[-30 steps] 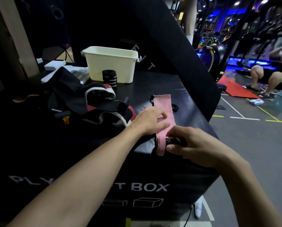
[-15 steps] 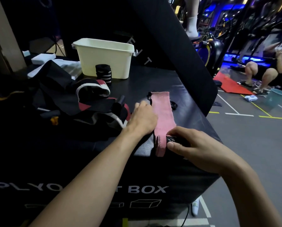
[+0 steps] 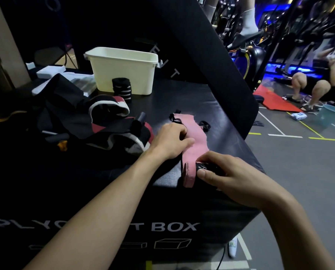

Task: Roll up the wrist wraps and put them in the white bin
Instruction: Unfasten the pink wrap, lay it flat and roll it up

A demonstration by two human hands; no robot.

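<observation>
You are at the start of rolling the pink wrap (image 3: 195, 145). It lies flat in a long strip on the black tabletop (image 3: 227, 121), and its near end hangs a little over the edge.

Your right hand (image 3: 227, 176) pinches the black end piece (image 3: 205, 167) at the near end of the wrap. The thumb and fingers (image 3: 206, 157) are curled tight on it. Your left hand (image 3: 170, 141) rests on the wrap just past your right fingers. Its fingers are bent and press the strip down. I cannot tell if they grip it or only hold it flat.

The white bin (image 3: 123, 72) stands far beyond your fingers, at the back of the tabletop. A rolled black wrap (image 3: 121, 90) stands just in front of it, still outside. To the left of your left hand is a pile of loose wraps (image 3: 104, 125).

Next, I think you need to turn the near end over and roll it away from you, tight and straight. The left hand should keep the strip flat so the roll does not go crooked. The bin comes after that.
</observation>
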